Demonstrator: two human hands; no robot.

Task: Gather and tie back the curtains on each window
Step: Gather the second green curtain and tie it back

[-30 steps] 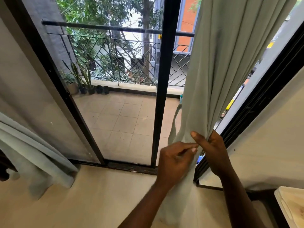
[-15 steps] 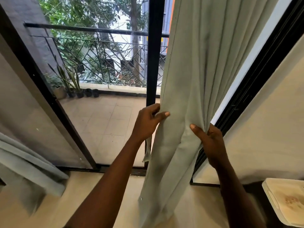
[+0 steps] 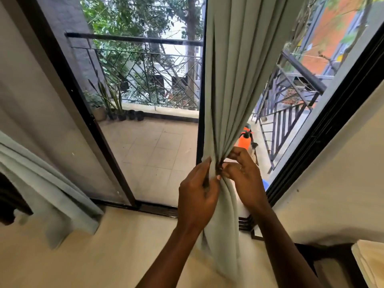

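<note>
A pale grey-green curtain [image 3: 234,69] hangs in front of the black-framed glass door [image 3: 202,104], bunched into a narrow bundle at mid height. My left hand [image 3: 197,194] grips the bundle from the left, fingers curled round the folds. My right hand [image 3: 243,175] grips it from the right, fingertips pinching the gathered cloth where the two hands meet. Below the hands the curtain falls loose to the floor. A second curtain [image 3: 41,183] of the same colour hangs slanted at the far left.
Behind the glass lies a tiled balcony [image 3: 158,150] with a metal railing [image 3: 145,80] and potted plants [image 3: 108,109]. An orange spray bottle [image 3: 244,140] stands just behind the curtain. A cream wall [image 3: 336,183] is on the right, and a light-coloured tabletop corner [image 3: 372,265] at the bottom right.
My left hand has come down and in from the curtain's left edge to meet my right hand. The curtain is now squeezed into a tight bundle, uncovering the glass on the right.
</note>
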